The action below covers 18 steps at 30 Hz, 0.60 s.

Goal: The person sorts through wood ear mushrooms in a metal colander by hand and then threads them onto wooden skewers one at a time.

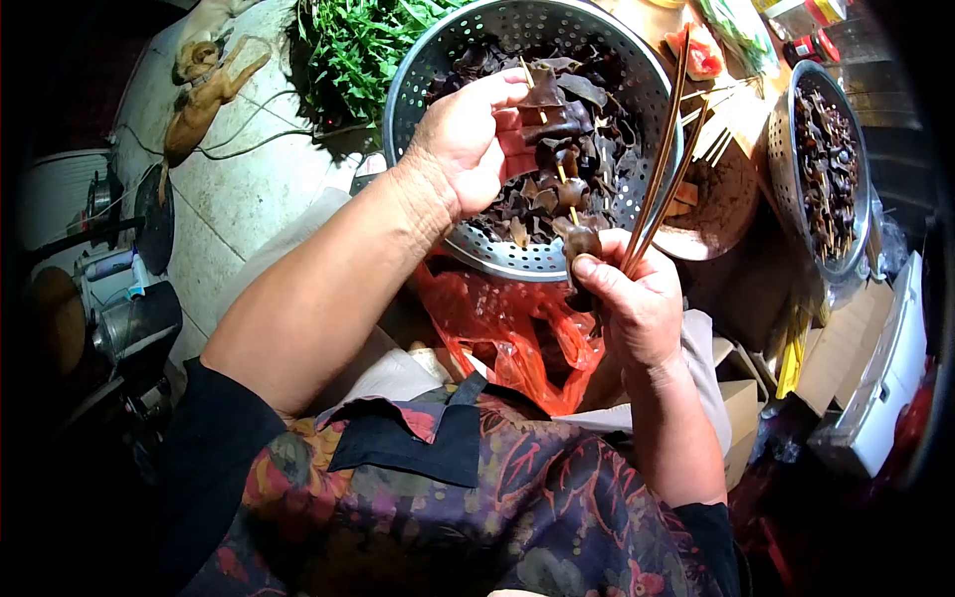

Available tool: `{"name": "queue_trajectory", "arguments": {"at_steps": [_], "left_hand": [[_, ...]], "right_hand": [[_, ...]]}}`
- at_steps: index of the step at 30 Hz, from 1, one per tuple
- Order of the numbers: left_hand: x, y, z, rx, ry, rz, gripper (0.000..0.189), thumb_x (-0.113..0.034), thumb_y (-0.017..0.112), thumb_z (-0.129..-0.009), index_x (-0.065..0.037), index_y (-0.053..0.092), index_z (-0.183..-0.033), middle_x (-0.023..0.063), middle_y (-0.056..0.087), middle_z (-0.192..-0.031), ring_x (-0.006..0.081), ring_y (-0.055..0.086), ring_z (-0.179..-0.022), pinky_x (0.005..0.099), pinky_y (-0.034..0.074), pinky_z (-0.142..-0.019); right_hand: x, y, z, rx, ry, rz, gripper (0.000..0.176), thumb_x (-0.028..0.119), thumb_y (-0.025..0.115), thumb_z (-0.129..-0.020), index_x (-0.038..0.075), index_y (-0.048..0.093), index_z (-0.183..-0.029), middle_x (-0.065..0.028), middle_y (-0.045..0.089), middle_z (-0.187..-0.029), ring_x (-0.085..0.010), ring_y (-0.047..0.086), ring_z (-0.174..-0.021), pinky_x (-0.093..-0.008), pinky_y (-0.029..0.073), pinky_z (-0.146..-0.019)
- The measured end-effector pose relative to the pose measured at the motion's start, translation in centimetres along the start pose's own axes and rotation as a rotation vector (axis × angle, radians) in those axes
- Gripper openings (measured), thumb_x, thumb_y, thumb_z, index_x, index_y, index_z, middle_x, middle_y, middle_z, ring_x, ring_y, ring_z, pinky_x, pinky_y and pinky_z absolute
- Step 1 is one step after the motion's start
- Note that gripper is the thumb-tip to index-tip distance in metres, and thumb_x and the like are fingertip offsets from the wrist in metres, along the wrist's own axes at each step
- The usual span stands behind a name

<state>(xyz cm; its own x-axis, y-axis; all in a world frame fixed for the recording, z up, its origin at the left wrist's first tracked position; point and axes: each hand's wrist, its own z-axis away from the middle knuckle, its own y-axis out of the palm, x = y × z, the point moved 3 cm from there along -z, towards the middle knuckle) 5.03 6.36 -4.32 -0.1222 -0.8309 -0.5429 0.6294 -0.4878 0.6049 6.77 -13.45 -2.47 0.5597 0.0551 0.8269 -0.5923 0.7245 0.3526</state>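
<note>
A large metal colander (418, 99) holds many dark, wrinkled pieces that look like wood ear fungus. Above it, my left hand (463, 144) is closed around the upper part of a thin wooden skewer (561, 171) threaded with dark pieces. At the skewer's lower end, my right hand (632, 289) pinches a dark piece (580, 244) between thumb and finger. Long brown sticks (668, 149) are also held in my right hand, pointing up past the colander's right side. Some of my right fingers are hidden behind the sticks.
A second colander (779, 149) with skewered dark pieces stands at the right. Pale skewers (731, 114) lie by a round brown container (731, 214). Green leaves (343, 60) are at upper left, a dog (204, 104) lies on the floor, and a red plastic bag (497, 323) sits below the colander.
</note>
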Motion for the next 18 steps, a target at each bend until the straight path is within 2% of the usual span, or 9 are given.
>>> {"name": "queue_trajectory", "arguments": {"at_steps": [1, 3, 4, 5, 7, 12, 16, 18], "left_hand": [[0.1, -0.2, -0.3, 0.000, 0.001, 0.001, 0.021, -0.012, 0.049, -0.089, -0.009, 0.054, -0.109, 0.0097, 0.062, -0.096, 0.0224, 0.062, -0.090, 0.0409, 0.051, -0.081], [-0.5, -0.6, -0.7, -0.037, 0.172, 0.062, 0.021, -0.005, 0.053, -0.085, -0.008, 0.054, -0.106, 0.0097, 0.062, -0.093, 0.0223, 0.062, -0.088, 0.0397, 0.052, -0.080], [-0.8, -0.8, -0.7, -0.079, 0.197, 0.090, 0.024, 0.001, 0.056, -0.081, -0.008, 0.053, -0.104, 0.0093, 0.063, -0.092, 0.0216, 0.062, -0.085, 0.0365, 0.052, -0.077], [-0.9, -0.7, -0.7, -0.079, 0.199, 0.090, 0.024, 0.001, 0.056, -0.081, -0.008, 0.053, -0.104, 0.0093, 0.063, -0.092, 0.0216, 0.062, -0.085, 0.0365, 0.052, -0.077], [-1.5, -0.6, -0.6, -0.078, 0.296, 0.001, 0.029, 0.002, 0.059, -0.077, -0.011, 0.053, -0.102, 0.0040, 0.063, -0.085, 0.0164, 0.061, -0.076, 0.0333, 0.048, -0.069], [-2.6, -0.6, -0.3, -0.118, 0.443, -0.065, 0.028, 0.006, 0.060, -0.075, -0.005, 0.053, -0.100, 0.0061, 0.062, -0.083, 0.0131, 0.060, -0.070, 0.0248, 0.049, -0.059], [-2.6, -0.2, 0.1, -0.181, 0.514, -0.175, 0.027, 0.004, 0.058, -0.078, -0.007, 0.054, -0.103, 0.0048, 0.062, -0.087, 0.0122, 0.061, -0.074, 0.0244, 0.050, -0.067], [-2.9, 0.3, 0.4, -0.137, 0.689, -0.320, 0.029, 0.006, 0.058, -0.078, -0.005, 0.055, -0.104, 0.0044, 0.062, -0.088, 0.0104, 0.060, -0.075, 0.0231, 0.050, -0.067]], "right_hand": [[-0.1, 0.0, 0.0, -0.003, 0.007, -0.010, 0.014, 0.004, 0.064, -0.081, -0.003, 0.061, -0.093, -0.0015, 0.061, -0.078, -0.0056, 0.052, -0.067, -0.0195, 0.043, -0.061], [-0.1, -0.1, 0.1, -0.004, 0.009, -0.006, 0.014, 0.004, 0.064, -0.081, -0.003, 0.061, -0.093, -0.0015, 0.061, -0.078, -0.0058, 0.052, -0.067, -0.0195, 0.043, -0.061], [-0.1, -0.1, 0.1, -0.006, 0.011, -0.003, 0.014, 0.004, 0.064, -0.082, -0.003, 0.061, -0.093, -0.0015, 0.061, -0.078, -0.0060, 0.053, -0.067, -0.0195, 0.043, -0.061], [-0.2, -0.2, 0.2, -0.004, 0.010, -0.003, 0.014, 0.004, 0.064, -0.082, -0.003, 0.061, -0.093, -0.0015, 0.061, -0.078, -0.0060, 0.053, -0.067, -0.0195, 0.043, -0.061], [-0.3, -0.4, 0.1, -0.008, 0.012, -0.010, 0.014, 0.005, 0.064, -0.081, -0.003, 0.061, -0.093, -0.0016, 0.061, -0.078, -0.0062, 0.053, -0.067, -0.0198, 0.043, -0.061], [0.1, -0.1, 0.3, 0.008, 0.050, 0.004, 0.014, 0.006, 0.065, -0.082, -0.002, 0.061, -0.092, -0.0015, 0.061, -0.078, -0.0063, 0.053, -0.067, -0.0198, 0.043, -0.061], [0.2, 0.1, 0.4, 0.022, 0.060, 0.011, 0.013, 0.007, 0.065, -0.082, -0.002, 0.062, -0.092, -0.0013, 0.061, -0.078, -0.0064, 0.053, -0.067, -0.0195, 0.042, -0.061], [0.3, 0.2, 0.5, 0.028, 0.060, 0.003, 0.013, 0.007, 0.064, -0.082, -0.002, 0.062, -0.092, -0.0015, 0.061, -0.078, -0.0065, 0.053, -0.068, -0.0195, 0.042, -0.062]]}}
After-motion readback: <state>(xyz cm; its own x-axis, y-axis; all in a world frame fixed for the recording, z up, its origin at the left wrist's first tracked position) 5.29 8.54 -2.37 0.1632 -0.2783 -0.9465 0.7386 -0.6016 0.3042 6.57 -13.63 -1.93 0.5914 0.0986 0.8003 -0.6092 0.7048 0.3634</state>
